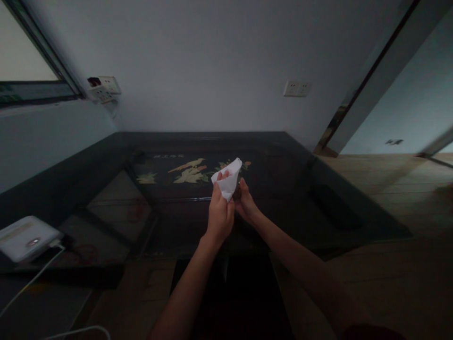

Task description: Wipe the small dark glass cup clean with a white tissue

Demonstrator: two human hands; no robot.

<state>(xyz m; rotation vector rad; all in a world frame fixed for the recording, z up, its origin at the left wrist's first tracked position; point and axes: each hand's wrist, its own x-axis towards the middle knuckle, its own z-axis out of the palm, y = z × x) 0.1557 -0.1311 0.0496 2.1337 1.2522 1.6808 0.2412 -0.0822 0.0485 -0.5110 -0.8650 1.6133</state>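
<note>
Hands meet above the dark glass table (283,156) — the left hand (219,215) pinches a crumpled white tissue (228,179), the right hand (245,203) closes on something small and dark beside it — wiping apparently under way, progress unclear.

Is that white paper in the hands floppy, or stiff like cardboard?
Probably floppy: the white tissue looks crumpled and folded where the left hand pinches it. It seems very light, since its top corner stands up with only fingertips holding it. It would likely tear easily. The right hand sits just behind it, holding something small and dark that I cannot make out.
</note>
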